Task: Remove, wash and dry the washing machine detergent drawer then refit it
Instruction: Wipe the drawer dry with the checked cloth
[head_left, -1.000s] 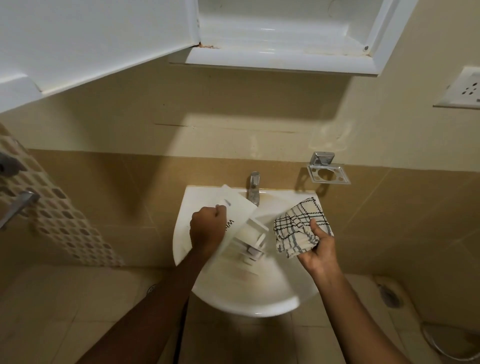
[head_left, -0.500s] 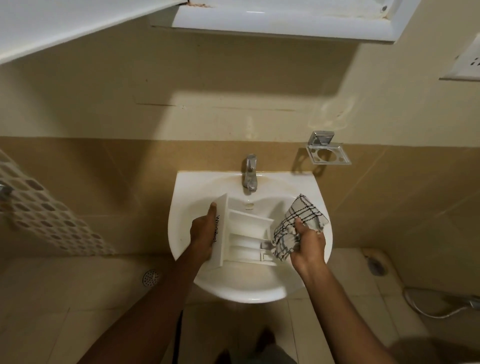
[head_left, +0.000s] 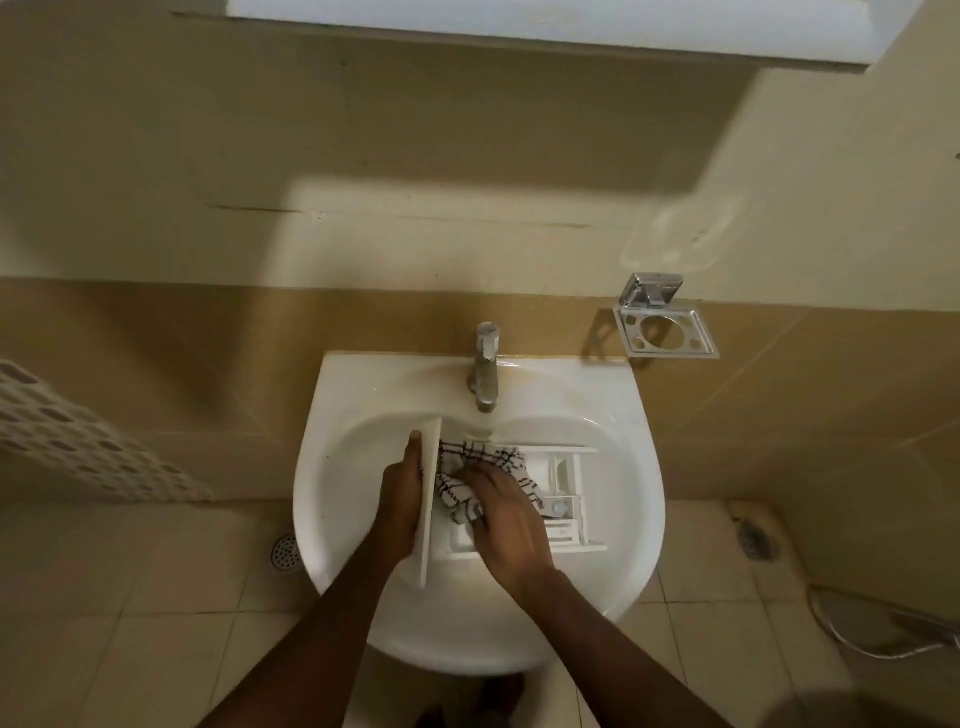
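Drawer (head_left: 563, 475) lies in the sink (head_left: 641, 467), across the bowl; its long axis runs left to right, with the tall front panel at the left end and the open compartments toward the right rim. The left hand (head_left: 400, 499) is on the outer face of the panel, fingers clenched round its edge, and holds the drawer steady; the right hand (head_left: 506, 517) is over the compartment just beside the panel, fingers bent on a bunched checked cloth (head_left: 467, 460), grasping it and pressing it down inside. The step, I judge, is the drying; no water is seen running from the tap (head_left: 485, 369); refitting is not yet done. The compartments that the cloth does not cover lie to the right of the right hand, along the long axis; this hand is the nearer one, so the wipe should go that way. Room there is narrow: the far end is near the right wall of the bowl, and the small dividers may catch the cloth; above the drawer the space is open for lifting out.
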